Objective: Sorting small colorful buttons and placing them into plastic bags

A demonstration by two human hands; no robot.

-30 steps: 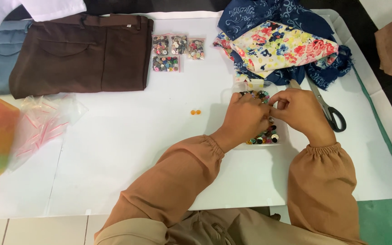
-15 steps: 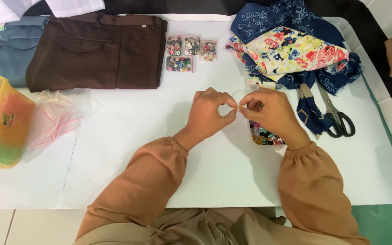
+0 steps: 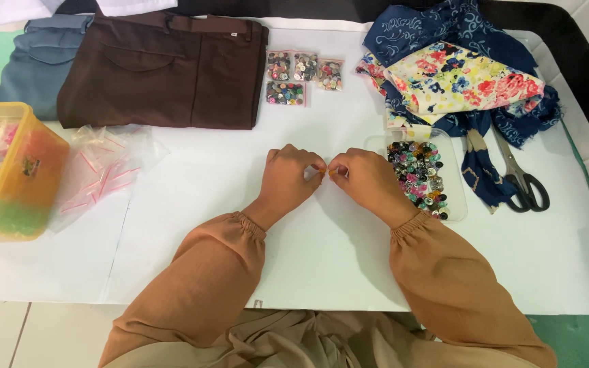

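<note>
A: Surface and materials?

B: Bench [image 3: 172, 238] covered in smooth white sheeting. A clear shallow plastic tray [image 3: 455, 197] with rounded corners holds mixed buttons [image 3: 417, 177], glossy, round, many colours. Just beside it lie folded cloths: a cream floral print [image 3: 465, 82] on top of a dark blue patterned fabric [image 3: 444, 34]. Steel scissors [image 3: 519, 177] with black handles lie to the right of the tray.

A: Far side?

B: Brown trousers [image 3: 165, 71], matte weave, folded flat; a blue folded garment [image 3: 35, 65] touching their left edge. Three small clear bags of buttons [image 3: 301, 75] just right of the trousers. At the left edge, a translucent yellow plastic box [image 3: 15, 170], with loose crinkled zip bags [image 3: 107, 167] beside it.

A: Hand pose?

B: Both forearms in tan gathered-cuff sleeves, converging at bench centre. Left hand [image 3: 293, 178] and right hand [image 3: 369, 180] curled, knuckles up, fingertips meeting.

A: Grip state?

B: Each grip pinched together on a small orange piece [image 3: 327, 170], held between the two hands just above the bench, left of the tray. Its exact shape is too small to tell.
</note>
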